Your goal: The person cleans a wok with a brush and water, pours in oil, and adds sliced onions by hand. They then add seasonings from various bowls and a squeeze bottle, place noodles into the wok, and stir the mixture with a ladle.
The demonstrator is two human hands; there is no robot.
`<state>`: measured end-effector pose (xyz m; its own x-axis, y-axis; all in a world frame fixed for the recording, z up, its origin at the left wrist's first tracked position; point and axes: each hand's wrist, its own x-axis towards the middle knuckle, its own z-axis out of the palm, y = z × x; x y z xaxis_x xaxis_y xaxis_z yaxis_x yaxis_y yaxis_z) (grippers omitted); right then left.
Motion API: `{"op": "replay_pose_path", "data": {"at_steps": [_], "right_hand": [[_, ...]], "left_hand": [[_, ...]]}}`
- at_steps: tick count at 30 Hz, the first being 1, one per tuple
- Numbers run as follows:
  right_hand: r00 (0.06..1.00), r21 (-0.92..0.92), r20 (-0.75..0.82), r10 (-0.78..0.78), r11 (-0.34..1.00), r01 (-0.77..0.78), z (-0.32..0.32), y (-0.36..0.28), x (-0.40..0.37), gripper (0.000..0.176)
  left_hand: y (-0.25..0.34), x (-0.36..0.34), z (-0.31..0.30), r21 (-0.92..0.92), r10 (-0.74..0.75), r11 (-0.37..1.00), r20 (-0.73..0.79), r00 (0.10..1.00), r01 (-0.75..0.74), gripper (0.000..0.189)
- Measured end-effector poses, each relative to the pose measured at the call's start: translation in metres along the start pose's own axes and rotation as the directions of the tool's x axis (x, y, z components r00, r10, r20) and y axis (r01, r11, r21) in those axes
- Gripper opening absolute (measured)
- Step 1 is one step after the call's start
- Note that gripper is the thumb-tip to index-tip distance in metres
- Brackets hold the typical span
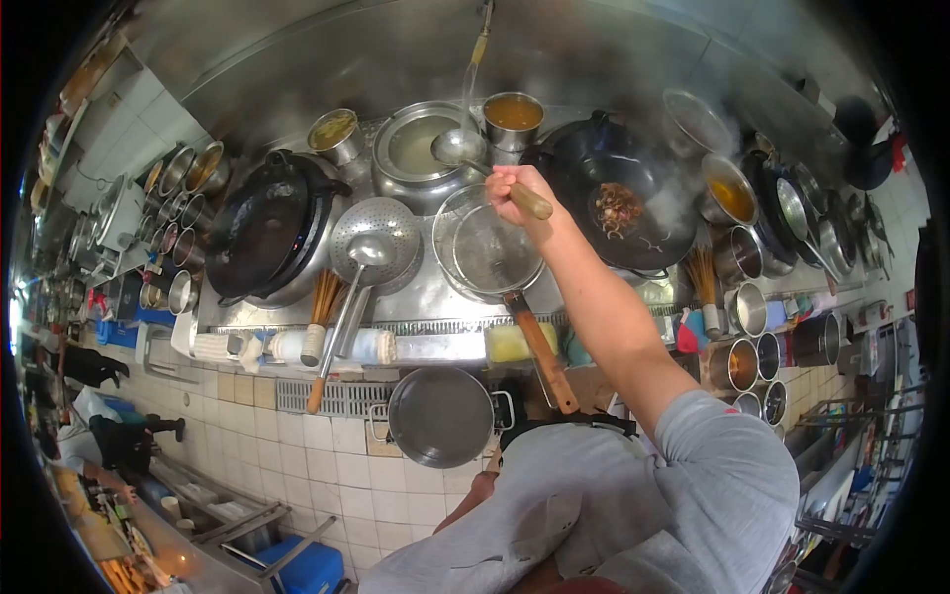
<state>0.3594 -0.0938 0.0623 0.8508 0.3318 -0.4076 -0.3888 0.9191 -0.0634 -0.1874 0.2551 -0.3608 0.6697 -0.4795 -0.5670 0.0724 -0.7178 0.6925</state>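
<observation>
Right hand (510, 190), centre of the frame, is holding a steel ladle (457, 147) with the grip closed tight round its rounded wooden end. The ladle's bowl is hanging above the near rim of a wide steel basin (421, 148) at upper centre, which is holding pale, cloudy liquid. The left hand is not showing, so its grip cannot be told.

Just right of the basin, a straight-sided steel pot (513, 111) is carrying orange-brown liquid. To the basin's left, a smaller pot (333, 129) is holding something yellowish. A black round wok (618, 213), right of the hand, is steaming and holding a small heap of brown shreds. A second black wok (259, 228) at left is sitting dark, with its contents unclear.

A perforated steel skimmer (376, 233) is lying between the two woks, with a second ladle (368, 252) resting in its dish. A fine wire-mesh strainer (490, 247) with a long wooden handle is lying beneath the hand on the steel worktop (435, 346). A bamboo brush (322, 297) is standing at the worktop's front edge.

At right, a tilted steel bowl (732, 193) is showing orange liquid. At lower centre, a handled steel pan (440, 416) is sitting bare and grey inside, against the white tiled floor.
</observation>
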Motion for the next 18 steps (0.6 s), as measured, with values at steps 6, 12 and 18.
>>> {"op": "replay_pose_path", "data": {"at_steps": [6, 12, 18], "right_hand": [[0.999, 0.002, 0.036, 0.014, 1.0, -0.014, -0.001, -0.004, -0.005, 0.016], [0.999, 0.015, 0.014, 0.044, 0.999, -0.044, 0.003, -0.004, -0.013, 0.018], [0.998, -0.003, 0.033, 0.044, 0.999, -0.044, -0.001, -0.006, -0.011, 0.017]], "left_hand": [[-0.031, 0.032, 0.019, 0.391, 0.143, 0.901, 0.141, 0.98, -0.188, 0.029], [-0.034, 0.043, 0.028, -0.233, 0.109, 0.965, -0.05, 0.993, -0.118, 0.018], [-0.026, 0.034, 0.01, 0.318, 0.342, 0.886, 0.045, 0.939, -0.338, 0.025]]}}
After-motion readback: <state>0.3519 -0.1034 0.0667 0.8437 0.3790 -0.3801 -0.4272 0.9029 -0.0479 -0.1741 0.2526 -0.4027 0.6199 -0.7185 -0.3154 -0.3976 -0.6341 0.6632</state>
